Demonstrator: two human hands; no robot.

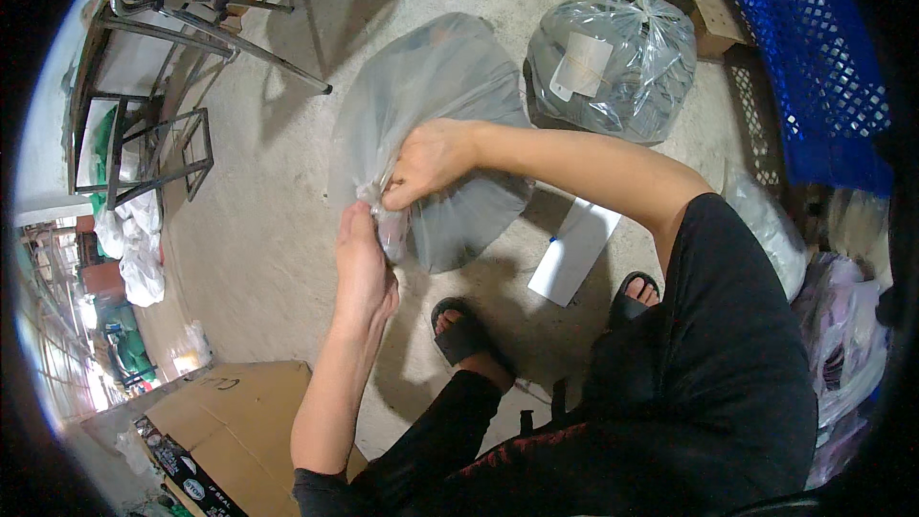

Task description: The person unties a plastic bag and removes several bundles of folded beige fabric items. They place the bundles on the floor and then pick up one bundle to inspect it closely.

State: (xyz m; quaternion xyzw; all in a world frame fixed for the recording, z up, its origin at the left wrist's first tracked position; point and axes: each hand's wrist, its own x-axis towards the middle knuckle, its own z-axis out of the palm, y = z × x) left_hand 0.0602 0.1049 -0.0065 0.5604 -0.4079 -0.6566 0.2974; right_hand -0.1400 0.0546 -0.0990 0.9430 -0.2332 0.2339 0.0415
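A large, translucent grey plastic bag point(450, 67) bulges on the concrete floor in front of me, its mouth gathered into a bunched neck. My left hand point(362, 254) is closed on that neck from the near side. Just above it, my right hand point(426, 168) is also closed, its curled fingers gripping the twisted plastic. What lies inside the bag shows only as dull grey shapes. Beyond it to the right sits a second filled plastic bag point(661, 57), tied at the top, with a pale paper tag point(582, 65) on it.
A white sheet point(574, 254) lies on the floor near my right foot. Blue perforated crates point(814, 57) and filled plastic bags point(842, 335) line the right side. A cardboard box point(235, 421) stands at lower left. Metal chair legs point(258, 57) and a metal frame point(158, 153) stand at upper left.
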